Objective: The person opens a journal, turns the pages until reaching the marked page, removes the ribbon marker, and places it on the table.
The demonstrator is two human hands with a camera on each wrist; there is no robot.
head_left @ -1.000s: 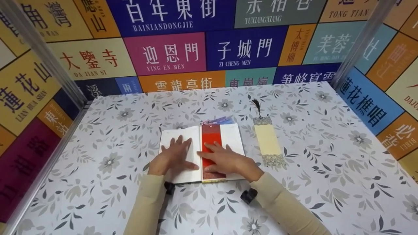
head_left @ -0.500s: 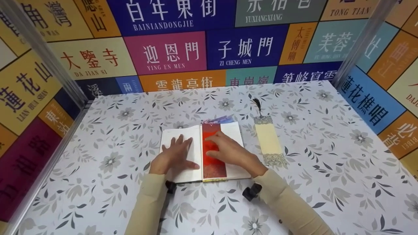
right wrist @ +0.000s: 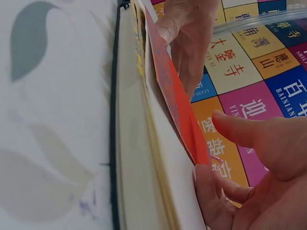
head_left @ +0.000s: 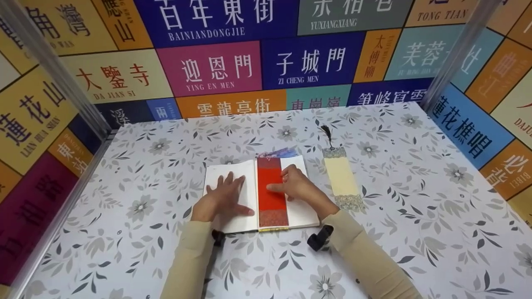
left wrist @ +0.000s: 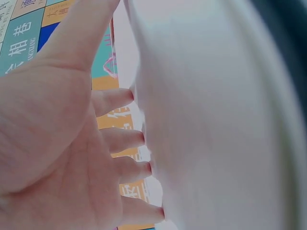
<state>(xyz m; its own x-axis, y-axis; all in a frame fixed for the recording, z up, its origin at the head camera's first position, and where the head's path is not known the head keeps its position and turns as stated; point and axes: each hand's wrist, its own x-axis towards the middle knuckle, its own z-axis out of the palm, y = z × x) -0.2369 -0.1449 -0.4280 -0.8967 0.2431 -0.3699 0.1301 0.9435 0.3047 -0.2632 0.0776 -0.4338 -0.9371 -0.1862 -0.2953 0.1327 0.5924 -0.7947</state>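
An open book (head_left: 232,226) with blank white pages lies on the table. Along its right page, beside the fold, lies a red bookmark (head_left: 272,201) with patterned bands at both ends. A pink and purple tassel (head_left: 278,153) sticks out past the book's top edge. My left hand (head_left: 222,197) rests spread on the left page, and in the left wrist view its fingertips (left wrist: 144,139) press the paper. My right hand (head_left: 299,182) is at the bookmark's right edge. In the right wrist view its bent fingers (right wrist: 205,184) touch that edge, while the thumb (right wrist: 235,129) stands apart from the bookmark.
Right of the book lies a cream bookmark (head_left: 341,176) with grey patterned ends and a dark tassel (head_left: 327,135). A floral cloth (head_left: 137,245) covers the table. Panels with colourful lettering (head_left: 208,68) stand behind and at both sides.
My right hand has drawn back rightward from lying spread across the red bookmark to its right edge, with the fingers now bent. The left hand stays on the left page.
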